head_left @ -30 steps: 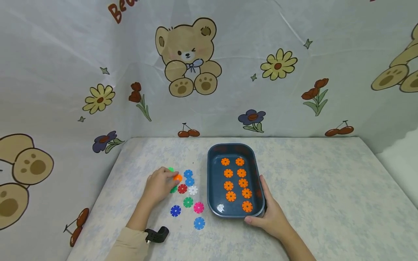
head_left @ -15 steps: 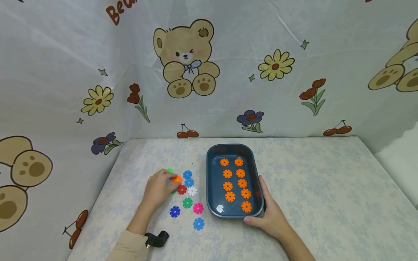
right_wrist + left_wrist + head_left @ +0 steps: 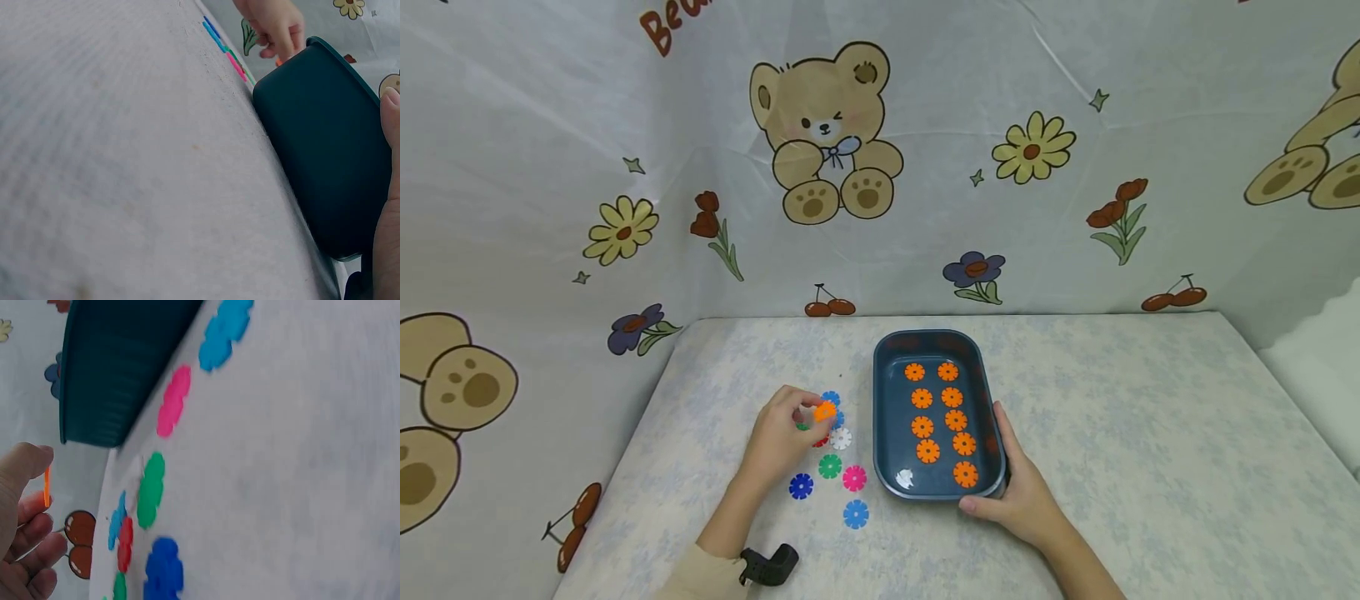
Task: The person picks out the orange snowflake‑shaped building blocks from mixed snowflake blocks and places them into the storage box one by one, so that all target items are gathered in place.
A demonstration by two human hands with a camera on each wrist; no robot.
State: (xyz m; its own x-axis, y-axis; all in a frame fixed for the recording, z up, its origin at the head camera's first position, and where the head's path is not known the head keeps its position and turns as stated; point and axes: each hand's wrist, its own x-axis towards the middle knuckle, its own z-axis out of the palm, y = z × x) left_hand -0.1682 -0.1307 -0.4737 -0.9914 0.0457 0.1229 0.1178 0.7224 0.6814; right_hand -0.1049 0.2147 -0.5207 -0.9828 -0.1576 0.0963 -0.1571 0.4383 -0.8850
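My left hand [image 3: 782, 433] pinches an orange notched plastic disc [image 3: 824, 411] between thumb and forefinger, raised over a loose group of other discs. In the left wrist view that orange disc [image 3: 47, 487] appears edge-on. My right hand [image 3: 1026, 500] holds the near right corner of a dark blue rectangular tray [image 3: 880, 433], thumb at the near rim and fingers along the right side. Inside the tray lie several orange discs [image 3: 928, 451] in two columns. Seen from the right wrist, the tray's outer wall [image 3: 319, 150] hides its contents.
Left of the tray lie a white disc [image 3: 841, 438], a green disc [image 3: 830, 466], a pink disc [image 3: 854, 478], a dark blue disc [image 3: 801, 486] and a light blue disc [image 3: 856, 514]. Others are partly covered by my left hand. A patterned cloth [image 3: 925, 275] hangs behind the table.
My left hand has lifted the orange disc and moved slightly right with it, now over the blue discs. The right hand and tray keep their place.
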